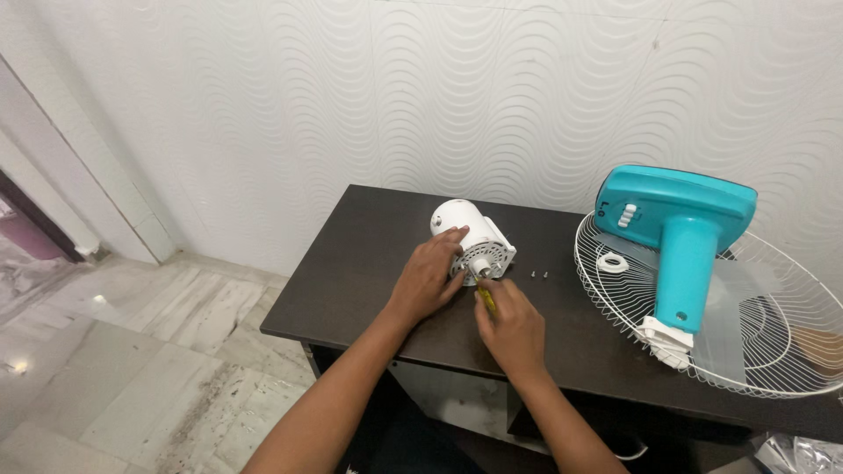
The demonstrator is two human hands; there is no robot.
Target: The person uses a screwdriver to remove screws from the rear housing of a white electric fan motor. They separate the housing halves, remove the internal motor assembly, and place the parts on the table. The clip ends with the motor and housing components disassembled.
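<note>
Both hands work at the middle of the dark worktop (369,263). The left hand (428,279) lies over the near side of a white fan motor housing (470,237), fingers half curled and spread along its body, fingertips touching the round rear shell, steadying it rather than closing round it. The right hand (509,329) is closed in a fist-like grip on a screwdriver with a yellow handle (486,297); only a short piece of the handle shows above the knuckles. The tool's tip points up and away toward the front face of the motor housing, beside the short shaft that sticks out of it. Whether the tip sits in a screw cannot be told.

The motor housing lies on its side, rounded end toward the wall, flat ribbed face and shaft toward the person's right. Two small screws (539,275) lie loose on the worktop just to the right of the housing, apart from it.

Further right, a white wire fan guard (790,351) lies flat, overhanging the worktop's right end. On it rests a turquoise fan stand base (680,219) with a white switch panel, tilted with its neck pointing toward the person. A small white ring (612,262) lies inside the guard, near the base.

Behind stands a white wall (439,88) with a wavy relief; at left, a pale tiled floor (132,369).
</note>
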